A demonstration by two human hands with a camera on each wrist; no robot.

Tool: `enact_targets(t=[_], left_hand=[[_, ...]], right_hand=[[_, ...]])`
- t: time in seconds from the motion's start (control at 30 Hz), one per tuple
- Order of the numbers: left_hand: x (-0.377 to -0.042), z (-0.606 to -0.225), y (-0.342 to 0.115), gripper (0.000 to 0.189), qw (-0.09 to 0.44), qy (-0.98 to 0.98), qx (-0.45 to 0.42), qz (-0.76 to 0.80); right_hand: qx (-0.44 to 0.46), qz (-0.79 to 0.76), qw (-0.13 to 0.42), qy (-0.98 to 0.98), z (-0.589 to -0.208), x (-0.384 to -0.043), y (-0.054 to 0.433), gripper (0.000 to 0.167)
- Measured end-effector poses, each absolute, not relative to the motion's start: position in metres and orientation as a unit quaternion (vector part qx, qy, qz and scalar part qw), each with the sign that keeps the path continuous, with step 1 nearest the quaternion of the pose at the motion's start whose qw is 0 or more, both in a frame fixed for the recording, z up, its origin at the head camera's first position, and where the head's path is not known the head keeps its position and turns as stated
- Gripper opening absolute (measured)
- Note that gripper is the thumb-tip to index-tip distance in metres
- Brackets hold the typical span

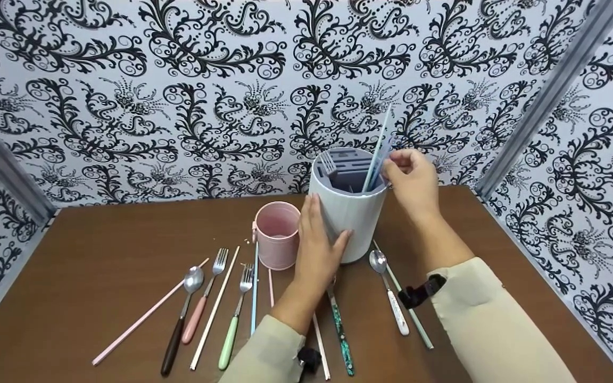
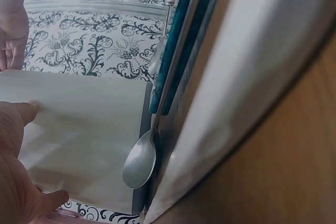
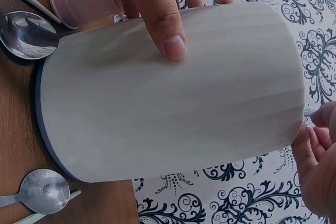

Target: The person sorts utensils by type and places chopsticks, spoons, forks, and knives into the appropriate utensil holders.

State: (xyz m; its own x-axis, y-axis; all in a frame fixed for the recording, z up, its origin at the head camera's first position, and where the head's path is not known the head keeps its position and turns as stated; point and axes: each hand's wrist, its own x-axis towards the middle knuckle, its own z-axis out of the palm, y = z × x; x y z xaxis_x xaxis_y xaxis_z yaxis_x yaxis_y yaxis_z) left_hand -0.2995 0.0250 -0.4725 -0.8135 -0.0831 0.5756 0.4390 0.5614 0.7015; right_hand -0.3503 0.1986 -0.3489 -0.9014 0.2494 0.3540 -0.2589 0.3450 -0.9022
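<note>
A white utensil holder point(image 1: 357, 223) with a slotted grey-blue insert point(image 1: 346, 157) stands on the table. My left hand point(image 1: 317, 255) grips its left side, thumb on the front and fingers round the side. At the right rim, my right hand point(image 1: 415, 186) pinches a slim pale blue piece point(image 1: 383, 154); I cannot tell its kind. A pale green chopstick point(image 1: 380, 141) leans out of the holder beside it. Fork tines point(image 1: 328, 161) show above the insert's left part. In the right wrist view, the left thumb point(image 3: 170, 38) presses the holder's wall, and the right fingertips meet its rim.
A pink cup point(image 1: 277, 250) stands left of the holder. Several chopsticks, a brown-handled spoon point(image 1: 181, 319), a pink-handled fork point(image 1: 200, 308) and a green-handled fork point(image 1: 232, 330) lie left. Teal-handled cutlery point(image 1: 341, 335) and a white-handled spoon point(image 1: 394, 303) lie in front. Patterned walls stand behind.
</note>
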Motion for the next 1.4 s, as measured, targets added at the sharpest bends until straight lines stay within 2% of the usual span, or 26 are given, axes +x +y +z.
enact_targets(t=[0.33,0.77,1.0,1.4], left_hand=[[-0.300,-0.473,0.026,0.096,0.276,-0.837,-0.107,-0.459],[-0.299,-0.473,0.026,0.096,0.281,-0.835,-0.104,-0.461],[-0.298,-0.473,0.026,0.096,0.273,-0.836,-0.103,-0.464],[-0.298,-0.471,0.025,0.097,0.267,-0.837,-0.097,-0.468]], right_hand=[[-0.002,0.578,0.216,-0.787,-0.351,-0.349,0.205,0.026],[0.000,0.610,0.256,-0.750,-0.360,-0.336,0.205,0.018],[-0.007,0.638,0.226,-0.736,-0.373,-0.323,0.209,0.018],[-0.018,0.675,0.207,-0.708,-0.408,-0.297,0.213,0.018]])
